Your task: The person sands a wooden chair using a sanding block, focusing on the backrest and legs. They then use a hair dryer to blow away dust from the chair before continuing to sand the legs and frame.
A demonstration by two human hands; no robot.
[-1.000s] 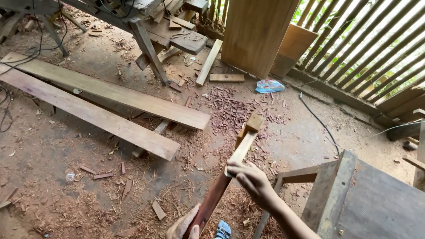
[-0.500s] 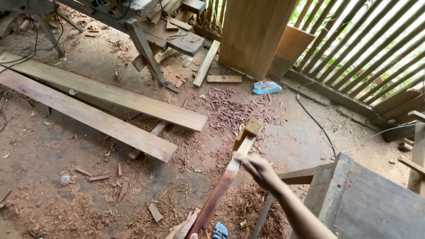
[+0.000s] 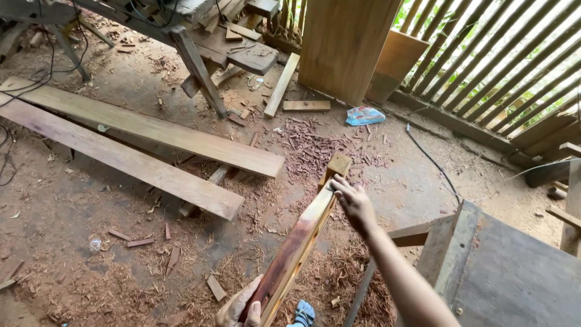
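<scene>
Sawdust-strewn dirt floor (image 3: 72, 242) filled the frame. At bottom centre, the left hand (image 3: 242, 309) gripped the near end of a reddish wooden strip (image 3: 296, 248); mid-frame, the right hand (image 3: 354, 203) rested open-fingered against its far part. Beyond, upper left, lay two long planks (image 3: 151, 145).

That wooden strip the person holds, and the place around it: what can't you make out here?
- Left hand, head view: cut off by the bottom edge.
- Wooden strip: its near end runs out of frame.
- Blue packet: too small to identify.
- Workbench: top cut off by the upper edge.
</scene>
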